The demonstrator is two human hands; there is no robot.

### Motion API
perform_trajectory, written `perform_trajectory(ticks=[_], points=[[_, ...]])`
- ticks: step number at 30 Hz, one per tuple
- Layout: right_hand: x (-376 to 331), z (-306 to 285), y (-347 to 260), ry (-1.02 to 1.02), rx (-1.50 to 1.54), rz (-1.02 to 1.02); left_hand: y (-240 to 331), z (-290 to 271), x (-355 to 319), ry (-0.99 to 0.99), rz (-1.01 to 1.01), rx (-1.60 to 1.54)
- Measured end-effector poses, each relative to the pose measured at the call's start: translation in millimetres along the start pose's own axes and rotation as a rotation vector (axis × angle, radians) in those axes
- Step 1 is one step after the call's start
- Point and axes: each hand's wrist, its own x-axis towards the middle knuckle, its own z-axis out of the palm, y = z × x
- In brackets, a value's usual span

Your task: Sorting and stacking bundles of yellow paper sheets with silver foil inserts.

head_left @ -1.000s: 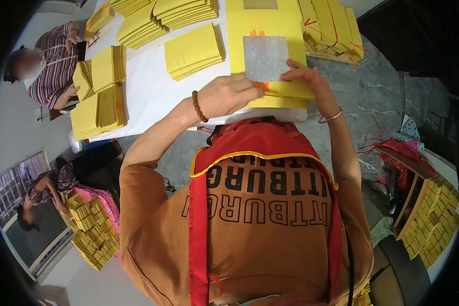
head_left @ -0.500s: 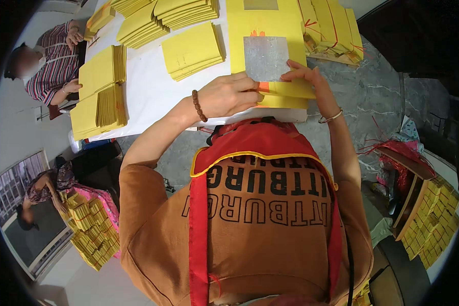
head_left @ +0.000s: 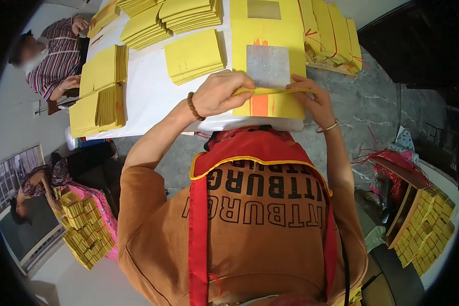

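Between my hands a yellow paper sheet is raised, seen nearly edge-on as a thin strip. My left hand pinches its left end, with a brown bead bracelet at the wrist. My right hand has its fingers closed on the right end, a pale bangle below it. Under the strip lie more yellow sheets with an orange patch toward the near edge. Just beyond the strip shows a silver-grey square on yellow paper, its near edge covered. A neat stack of folded yellow paper lies left of it.
More folded yellow stacks line the white table. Red-tied yellow bundles stand at the far right. A person in a striped shirt is at the left edge; another works lower left beside yellow bundles.
The yellow sheet that lay folded low by the table's near edge is now lifted edge-on. My left hand has closed on its left end, and my right hand has come down to its right end.
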Motion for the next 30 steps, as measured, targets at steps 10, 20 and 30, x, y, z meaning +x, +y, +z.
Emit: perform_trajectory(ticks=[10, 20, 30], points=[[3, -1, -18, 0.118, -0.205, -0.226, -13, -5, -3, 0.107, 0.249, 0.677], [-15, 3, -21, 0.09, -0.413, -0.069, 2, 9, -15, 0.209, 0.086, 0.203], [23, 22, -28, 0.435, 0.165, 0.209, -31, 23, 0, 0.29, -0.665, -0.465]])
